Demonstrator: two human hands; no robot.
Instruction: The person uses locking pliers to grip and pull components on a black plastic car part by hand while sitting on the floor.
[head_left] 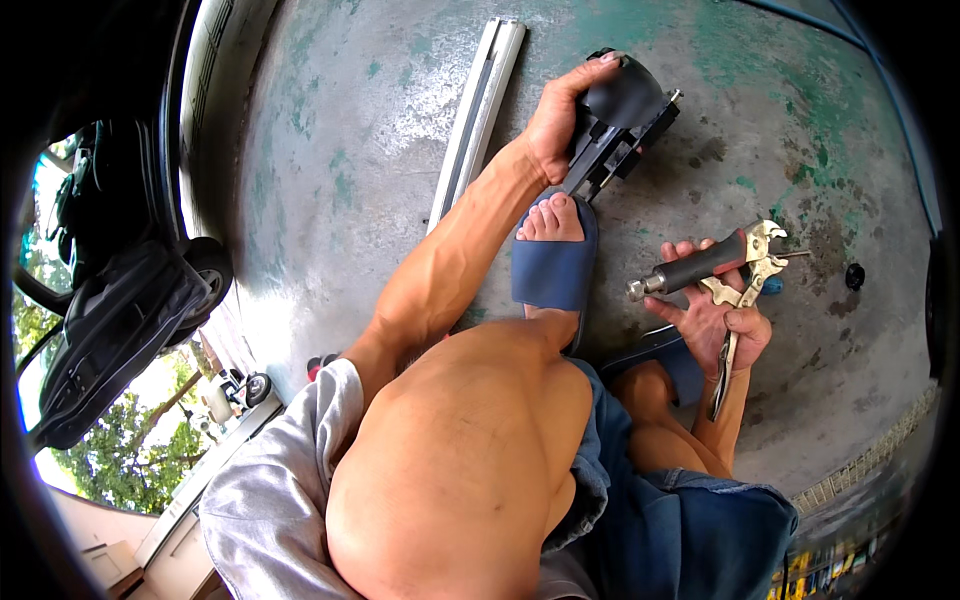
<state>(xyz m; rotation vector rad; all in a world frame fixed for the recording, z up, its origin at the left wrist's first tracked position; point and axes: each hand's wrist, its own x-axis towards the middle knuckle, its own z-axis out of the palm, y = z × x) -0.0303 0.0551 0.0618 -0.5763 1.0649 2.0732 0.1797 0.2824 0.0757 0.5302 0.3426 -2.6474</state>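
Note:
My left hand (558, 125) is wrapped round a black mechanical assembly (605, 155) with a rounded, blurred black part on top and a long bracket with a metal pin. It is held just beyond my blue sandal (550, 272); its lower end is partly hidden by the foot. On the right, my right hand (715, 325) holds a pair of locking pliers (700, 265) with a black and red grip. Their brass-coloured jaws are spread apart, and the silver lever handle hangs down by the thumb. Nothing visible sits between the jaws.
A long silver metal rail (478, 120) lies on the worn grey and green floor left of my hand. A small black round part (855, 276) and a blue piece (772, 286) are right of the pliers. A hose (885, 75) curves along the far right.

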